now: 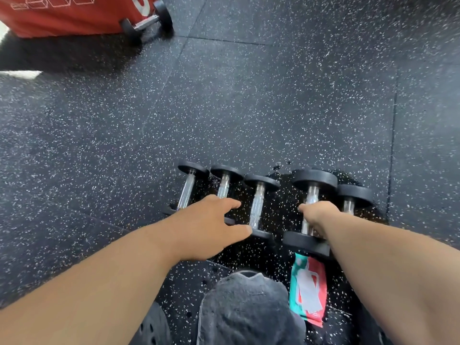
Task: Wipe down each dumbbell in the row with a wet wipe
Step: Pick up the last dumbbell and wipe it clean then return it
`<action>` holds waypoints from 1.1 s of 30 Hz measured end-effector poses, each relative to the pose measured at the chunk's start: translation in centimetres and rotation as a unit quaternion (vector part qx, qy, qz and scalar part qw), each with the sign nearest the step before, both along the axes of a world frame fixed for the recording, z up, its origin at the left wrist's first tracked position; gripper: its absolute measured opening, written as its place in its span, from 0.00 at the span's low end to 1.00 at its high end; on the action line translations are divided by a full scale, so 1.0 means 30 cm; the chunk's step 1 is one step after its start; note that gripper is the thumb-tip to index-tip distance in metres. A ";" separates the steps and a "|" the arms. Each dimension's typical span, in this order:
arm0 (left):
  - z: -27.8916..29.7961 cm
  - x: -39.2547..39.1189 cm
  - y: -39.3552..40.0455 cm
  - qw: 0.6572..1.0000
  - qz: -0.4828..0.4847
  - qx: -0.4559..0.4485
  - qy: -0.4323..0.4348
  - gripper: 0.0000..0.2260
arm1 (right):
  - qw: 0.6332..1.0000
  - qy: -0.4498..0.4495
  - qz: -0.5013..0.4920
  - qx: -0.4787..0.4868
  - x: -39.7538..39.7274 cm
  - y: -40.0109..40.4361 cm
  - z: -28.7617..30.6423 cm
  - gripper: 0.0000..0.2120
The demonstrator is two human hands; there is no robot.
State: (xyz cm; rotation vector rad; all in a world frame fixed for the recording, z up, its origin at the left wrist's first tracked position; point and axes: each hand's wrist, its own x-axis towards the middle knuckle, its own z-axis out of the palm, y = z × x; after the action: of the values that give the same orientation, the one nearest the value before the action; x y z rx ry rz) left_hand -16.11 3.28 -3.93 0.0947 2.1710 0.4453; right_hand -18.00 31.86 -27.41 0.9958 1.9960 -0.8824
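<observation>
Five dumbbells are laid in a row on the speckled floor (249, 108), with both hands set upon them.

The fourth dumbbell (314, 179) is gripped by the right hand (317, 215), its fingers curled round the chrome handle between the two black heads. The left hand (206, 225) is spread flat and relaxed over the second dumbbell (225, 174), its fingertips reaching just beside the third dumbbell (257, 205); nothing is grasped. The wet wipe packet (308, 290) is seen on the floor just below the fourth dumbbell, apart from both hands.
</observation>
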 end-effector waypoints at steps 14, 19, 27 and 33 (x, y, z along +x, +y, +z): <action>-0.031 -0.048 -0.030 0.999 -0.005 -0.001 -0.032 0.34 | 0.999 -0.032 0.035 -0.010 -0.021 -0.071 -0.094 0.21; -0.039 -0.044 -0.026 0.999 -0.012 -0.007 -0.033 0.34 | 0.999 -0.020 0.017 -0.035 -0.031 -0.036 -0.070 0.17; -0.037 -0.023 0.013 0.999 -0.021 -0.008 -0.024 0.33 | 0.986 -0.027 0.139 0.089 -0.023 0.157 -0.012 0.14; -0.041 -0.016 0.053 0.999 -0.033 -0.008 -0.016 0.33 | 0.996 -0.020 0.002 0.083 -0.004 0.308 -0.012 0.18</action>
State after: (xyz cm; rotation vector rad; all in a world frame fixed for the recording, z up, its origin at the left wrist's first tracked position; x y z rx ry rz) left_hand -16.58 4.86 -5.15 0.1496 2.1336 0.3879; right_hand -18.11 41.12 -27.77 1.0927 2.0623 -0.6991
